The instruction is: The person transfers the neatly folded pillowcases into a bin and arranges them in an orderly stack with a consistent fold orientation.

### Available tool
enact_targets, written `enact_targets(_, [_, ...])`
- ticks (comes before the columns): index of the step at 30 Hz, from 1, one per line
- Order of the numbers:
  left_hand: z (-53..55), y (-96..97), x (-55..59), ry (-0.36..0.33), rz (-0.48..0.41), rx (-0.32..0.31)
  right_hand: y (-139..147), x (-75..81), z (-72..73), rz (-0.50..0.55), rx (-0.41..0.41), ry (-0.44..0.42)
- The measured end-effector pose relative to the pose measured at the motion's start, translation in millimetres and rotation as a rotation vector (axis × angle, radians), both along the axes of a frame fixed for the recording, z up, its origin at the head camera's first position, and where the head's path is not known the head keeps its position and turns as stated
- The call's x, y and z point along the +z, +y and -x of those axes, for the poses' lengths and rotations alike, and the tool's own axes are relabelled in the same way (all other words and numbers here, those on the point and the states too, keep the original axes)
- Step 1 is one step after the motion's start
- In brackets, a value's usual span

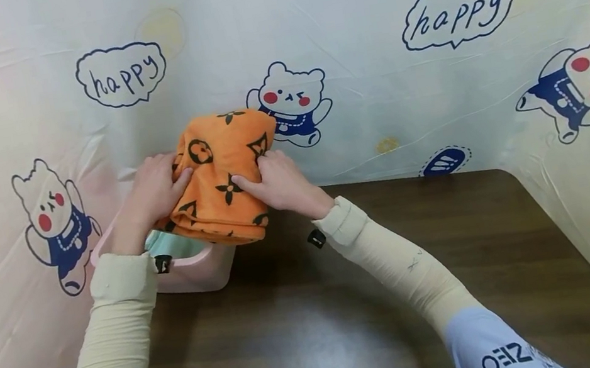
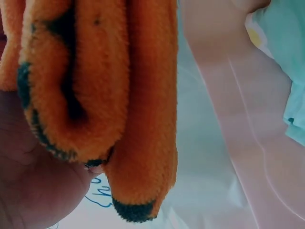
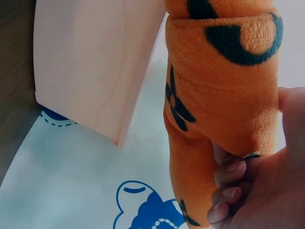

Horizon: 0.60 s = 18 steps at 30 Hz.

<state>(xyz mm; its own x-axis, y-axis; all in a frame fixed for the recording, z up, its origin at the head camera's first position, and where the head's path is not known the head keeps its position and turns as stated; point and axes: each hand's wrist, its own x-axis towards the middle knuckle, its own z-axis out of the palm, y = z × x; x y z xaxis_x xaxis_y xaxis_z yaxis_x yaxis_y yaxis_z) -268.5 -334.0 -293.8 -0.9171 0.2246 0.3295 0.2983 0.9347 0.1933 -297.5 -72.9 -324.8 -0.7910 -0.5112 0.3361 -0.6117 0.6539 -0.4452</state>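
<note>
A folded orange towel (image 1: pixel 225 175), fuzzy and printed with dark flower and letter shapes, is held up between both hands. My left hand (image 1: pixel 155 186) grips its left side, thumb on the face turned toward me. At the right side my right hand (image 1: pixel 286 182) grips it, with curled fingers (image 3: pixel 228 193) against the cloth in the right wrist view. Thick folded layers show close up in the left wrist view. Below and behind the towel stands a pink bin (image 1: pixel 194 275), partly hidden by it. Mint green cloth (image 1: pixel 175 245) lies inside the bin.
The bin stands at the left on a dark brown wooden table (image 1: pixel 315 321). A pale curtain (image 1: pixel 376 114) with printed bears and "happy" bubbles hangs behind the table and along its sides.
</note>
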Motion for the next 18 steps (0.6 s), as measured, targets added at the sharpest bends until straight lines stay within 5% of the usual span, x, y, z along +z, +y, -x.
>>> enact_targets(18, [-1.1, -18.4, 4.1, -0.049, -0.023, 0.061, -24, -0.4, 9.0, 0.021, 0.018, 0.030])
